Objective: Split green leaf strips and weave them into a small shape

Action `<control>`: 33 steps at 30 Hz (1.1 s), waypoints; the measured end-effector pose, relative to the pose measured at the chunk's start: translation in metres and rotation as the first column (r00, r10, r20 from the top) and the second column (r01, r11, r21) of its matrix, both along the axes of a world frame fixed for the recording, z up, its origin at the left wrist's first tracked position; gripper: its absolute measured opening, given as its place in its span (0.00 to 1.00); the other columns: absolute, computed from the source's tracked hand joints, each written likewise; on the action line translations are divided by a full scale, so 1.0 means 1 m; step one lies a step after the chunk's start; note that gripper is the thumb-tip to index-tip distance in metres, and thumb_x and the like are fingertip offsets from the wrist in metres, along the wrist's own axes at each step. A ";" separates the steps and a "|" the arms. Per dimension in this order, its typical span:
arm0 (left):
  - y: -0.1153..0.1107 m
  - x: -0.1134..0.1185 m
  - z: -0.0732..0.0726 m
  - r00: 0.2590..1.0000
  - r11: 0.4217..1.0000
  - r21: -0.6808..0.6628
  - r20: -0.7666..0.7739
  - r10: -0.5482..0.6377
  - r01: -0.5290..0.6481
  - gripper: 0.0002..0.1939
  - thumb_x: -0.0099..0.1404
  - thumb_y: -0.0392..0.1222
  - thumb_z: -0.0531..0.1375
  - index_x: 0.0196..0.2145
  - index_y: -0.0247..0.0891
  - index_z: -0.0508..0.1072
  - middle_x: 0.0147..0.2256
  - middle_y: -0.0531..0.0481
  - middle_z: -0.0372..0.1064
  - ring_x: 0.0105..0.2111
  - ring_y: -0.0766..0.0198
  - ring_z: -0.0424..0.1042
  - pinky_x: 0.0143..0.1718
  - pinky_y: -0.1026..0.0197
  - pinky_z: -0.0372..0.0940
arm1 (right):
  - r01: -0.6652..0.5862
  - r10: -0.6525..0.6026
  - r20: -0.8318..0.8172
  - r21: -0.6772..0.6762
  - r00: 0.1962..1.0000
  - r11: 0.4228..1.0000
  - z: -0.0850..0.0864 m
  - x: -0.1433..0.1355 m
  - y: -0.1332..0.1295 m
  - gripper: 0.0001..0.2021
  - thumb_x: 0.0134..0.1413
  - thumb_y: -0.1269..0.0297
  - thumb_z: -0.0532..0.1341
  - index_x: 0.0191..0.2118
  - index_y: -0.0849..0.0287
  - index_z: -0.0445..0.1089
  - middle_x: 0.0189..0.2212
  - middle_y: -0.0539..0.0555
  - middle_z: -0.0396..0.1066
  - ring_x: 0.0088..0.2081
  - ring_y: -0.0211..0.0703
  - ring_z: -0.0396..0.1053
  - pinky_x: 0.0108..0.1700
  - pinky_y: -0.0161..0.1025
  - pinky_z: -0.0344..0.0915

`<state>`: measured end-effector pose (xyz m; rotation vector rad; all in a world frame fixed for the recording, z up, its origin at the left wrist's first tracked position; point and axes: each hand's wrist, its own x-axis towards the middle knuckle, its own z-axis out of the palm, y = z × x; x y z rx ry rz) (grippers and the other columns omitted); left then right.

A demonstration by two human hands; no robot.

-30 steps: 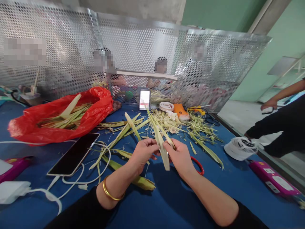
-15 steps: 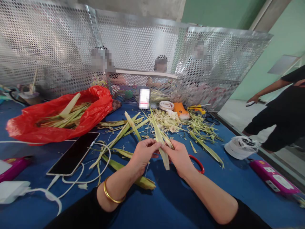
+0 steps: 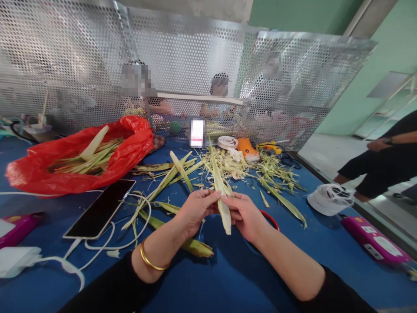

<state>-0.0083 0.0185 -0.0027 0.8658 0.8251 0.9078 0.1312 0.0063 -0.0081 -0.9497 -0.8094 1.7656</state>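
Note:
A long, pale-green husk leaf [image 3: 224,217] stands nearly upright between my two hands above the blue table, its narrow tip pointing away from me. My left hand [image 3: 195,211] pinches its left edge between thumb and fingers. From the other side my right hand [image 3: 248,217] grips it, thumb on top and fingers behind. Another strip seems to show behind the leaf; I cannot tell whether it is separate. Beneath my left wrist lies a wider green leaf [image 3: 198,248]. Partly hidden by my right hand is a red loop-shaped handle [image 3: 272,219].
A red plastic bag [image 3: 39,174] of leaves is at left, beside a charging phone [image 3: 100,208]. Scraps [image 3: 224,163] and an orange packet [image 3: 247,150] lie ahead. White tape roll [image 3: 329,200] and purple power strip [image 3: 371,239] stand right. People sit behind a perforated metal screen [image 3: 192,52].
My right fingers have shifted and now lie flatter along the leaf, which has turned slightly. The person standing at the right has moved their arm, and the hand is now near the waist.

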 end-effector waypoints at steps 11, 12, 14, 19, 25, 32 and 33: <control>0.000 -0.001 -0.001 1.000 0.999 -0.021 0.006 -0.028 0.028 0.15 0.51 0.49 0.68 0.27 0.32 0.73 0.25 0.46 0.74 0.26 0.63 0.73 0.37 0.58 0.66 | -0.008 0.006 -0.057 -0.036 0.998 0.999 0.002 0.002 0.000 0.10 0.40 0.66 0.68 0.23 0.62 0.66 0.12 0.38 0.45 0.14 0.24 0.35 0.15 0.28 0.39; 0.000 -0.001 0.000 0.999 0.999 -0.022 0.013 -0.034 0.035 0.15 0.51 0.49 0.68 0.27 0.32 0.73 0.26 0.45 0.75 0.27 0.63 0.73 0.38 0.58 0.66 | -0.024 0.020 -0.079 -0.046 0.997 0.999 0.003 0.002 0.000 0.09 0.40 0.67 0.67 0.23 0.63 0.66 0.12 0.38 0.45 0.14 0.24 0.34 0.15 0.28 0.39; -0.001 -0.001 0.002 0.999 0.999 -0.030 0.025 -0.037 0.037 0.15 0.51 0.48 0.68 0.27 0.33 0.73 0.26 0.45 0.75 0.27 0.62 0.73 0.38 0.58 0.66 | -0.058 0.049 -0.123 -0.073 0.991 0.996 0.004 0.004 0.001 0.08 0.40 0.68 0.67 0.23 0.62 0.66 0.13 0.38 0.45 0.15 0.24 0.34 0.15 0.27 0.40; 0.002 -0.002 0.000 0.989 0.998 -0.062 0.149 -0.001 0.011 0.12 0.52 0.43 0.68 0.27 0.34 0.71 0.28 0.48 0.73 0.28 0.65 0.72 0.37 0.60 0.67 | -0.102 0.076 -0.207 -0.117 0.975 0.988 0.007 0.010 0.005 0.09 0.40 0.69 0.66 0.22 0.61 0.63 0.12 0.37 0.41 0.15 0.25 0.33 0.15 0.27 0.45; 0.006 -0.006 -0.002 0.967 0.996 -0.086 0.254 0.024 -0.002 0.09 0.54 0.40 0.67 0.26 0.36 0.69 0.28 0.51 0.71 0.28 0.67 0.71 0.34 0.64 0.66 | -0.085 0.069 -0.244 -0.057 0.967 0.995 0.008 0.014 0.006 0.10 0.44 0.67 0.65 0.21 0.62 0.64 0.13 0.38 0.43 0.15 0.26 0.36 0.18 0.28 0.48; 0.000 0.000 0.004 0.998 0.995 0.085 0.052 0.041 -0.045 0.14 0.52 0.46 0.67 0.22 0.35 0.68 0.20 0.56 0.64 0.22 0.71 0.63 0.30 0.65 0.62 | -0.104 0.107 -0.059 0.043 0.993 0.994 0.005 0.008 0.002 0.11 0.47 0.61 0.66 0.26 0.62 0.66 0.13 0.37 0.42 0.15 0.26 0.35 0.19 0.30 0.43; 0.000 0.001 0.003 0.998 0.993 0.098 0.033 0.056 -0.059 0.15 0.51 0.47 0.67 0.22 0.35 0.68 0.20 0.56 0.63 0.22 0.71 0.63 0.30 0.65 0.62 | -0.092 0.094 -0.065 0.040 0.993 0.995 0.005 0.008 0.002 0.11 0.46 0.62 0.67 0.25 0.61 0.65 0.13 0.37 0.41 0.15 0.26 0.35 0.19 0.30 0.43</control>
